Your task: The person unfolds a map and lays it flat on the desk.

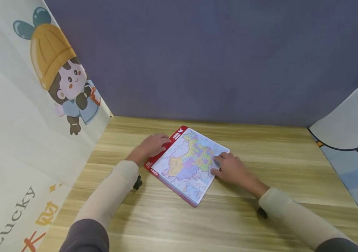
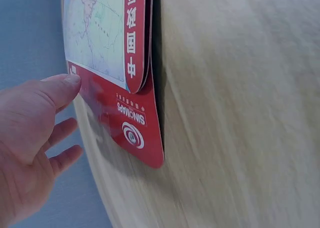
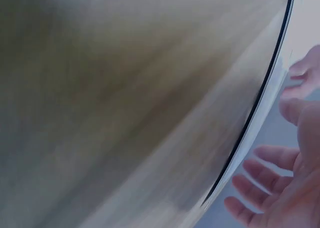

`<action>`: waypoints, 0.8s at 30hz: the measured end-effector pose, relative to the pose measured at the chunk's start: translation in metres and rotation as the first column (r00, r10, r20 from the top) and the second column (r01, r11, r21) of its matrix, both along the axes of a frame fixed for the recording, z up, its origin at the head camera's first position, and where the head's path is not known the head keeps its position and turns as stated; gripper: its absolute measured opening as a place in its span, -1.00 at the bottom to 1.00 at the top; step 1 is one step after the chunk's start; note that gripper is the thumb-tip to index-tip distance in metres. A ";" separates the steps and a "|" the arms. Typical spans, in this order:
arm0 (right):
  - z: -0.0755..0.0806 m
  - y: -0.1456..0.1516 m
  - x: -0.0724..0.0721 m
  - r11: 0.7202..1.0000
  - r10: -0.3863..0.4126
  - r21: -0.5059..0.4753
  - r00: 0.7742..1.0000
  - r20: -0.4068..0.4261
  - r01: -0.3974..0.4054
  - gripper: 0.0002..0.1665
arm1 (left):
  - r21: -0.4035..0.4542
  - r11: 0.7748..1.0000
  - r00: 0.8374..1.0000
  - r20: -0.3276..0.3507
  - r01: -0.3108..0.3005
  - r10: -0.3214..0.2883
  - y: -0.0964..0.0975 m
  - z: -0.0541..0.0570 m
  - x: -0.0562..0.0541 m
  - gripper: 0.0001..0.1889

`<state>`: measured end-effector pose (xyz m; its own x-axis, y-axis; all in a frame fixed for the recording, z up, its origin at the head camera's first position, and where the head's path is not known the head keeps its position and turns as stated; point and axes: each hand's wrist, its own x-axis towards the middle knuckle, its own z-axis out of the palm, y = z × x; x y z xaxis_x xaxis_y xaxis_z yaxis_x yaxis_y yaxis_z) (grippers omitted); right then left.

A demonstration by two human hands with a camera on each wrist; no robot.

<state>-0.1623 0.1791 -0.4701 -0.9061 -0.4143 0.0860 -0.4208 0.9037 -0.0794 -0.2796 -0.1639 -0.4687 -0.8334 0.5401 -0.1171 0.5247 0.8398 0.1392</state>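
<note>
A map of China (image 1: 185,161) with a red border lies turned at an angle on the wood-grain table. In the left wrist view its layers show: an upper map sheet (image 2: 107,43) over a red lower sheet (image 2: 125,123) lettered SINOMAPS. My left hand (image 1: 152,146) rests on the red left border, fingers extended; close up, the left thumb (image 2: 62,88) lies at the red edge. On the map's right edge, my right hand (image 1: 231,168) touches with spread thumb and fingers. The right wrist view shows that hand (image 3: 285,188) with loose, apart fingers and part of the other hand (image 3: 305,76).
The wood-grain table (image 1: 261,217) extends around the map. Behind it rises a dark blue-grey wall (image 1: 213,63). A white cartoon-printed curtain (image 1: 8,115) borders the left, and another printed curtain (image 1: 355,147) borders the right.
</note>
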 end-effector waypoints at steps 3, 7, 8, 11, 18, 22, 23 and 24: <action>-0.001 -0.009 0.009 0.999 -0.025 0.020 1.000 0.004 0.025 -0.25 | 0.001 1.000 1.000 0.019 0.008 -0.008 0.002 -0.003 -0.003 -0.48; -0.004 -0.019 0.019 0.997 -0.055 0.053 0.998 0.015 0.054 -0.22 | -0.008 0.999 0.999 0.040 0.036 -0.035 0.004 -0.004 -0.005 -0.47; -0.005 -0.021 0.022 0.996 -0.066 0.059 0.997 0.025 0.065 -0.21 | -0.012 0.999 0.998 0.044 0.040 -0.039 0.005 -0.004 -0.005 -0.47; -0.009 -0.026 0.026 0.991 -0.105 0.092 0.993 0.057 0.100 -0.15 | -0.018 0.999 0.998 0.050 0.046 -0.045 0.005 -0.004 -0.005 -0.48; -0.011 -0.031 0.029 0.988 -0.130 0.096 0.990 0.055 0.124 -0.12 | -0.012 1.000 0.997 0.069 0.020 -0.019 0.003 -0.003 -0.003 -0.48; -0.011 -0.030 0.027 0.990 -0.123 0.080 0.991 0.057 0.118 -0.13 | -0.002 1.000 0.997 0.074 0.016 -0.015 0.002 -0.003 -0.002 -0.47; -0.011 -0.029 0.026 0.991 -0.118 0.076 0.991 0.058 0.114 -0.13 | -0.005 1.000 0.997 0.072 0.020 -0.019 0.001 -0.003 -0.003 -0.48; -0.011 -0.028 0.024 0.991 -0.115 0.074 0.992 0.060 0.110 -0.13 | -0.005 1.000 0.997 0.070 0.022 -0.022 0.001 -0.004 -0.003 -0.48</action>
<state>-0.1378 0.1509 -0.4807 -0.9500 -0.3123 0.0004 -0.3121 0.9493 -0.0378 -0.2822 -0.1633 -0.4724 -0.8111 0.5573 -0.1777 0.5323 0.8292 0.1708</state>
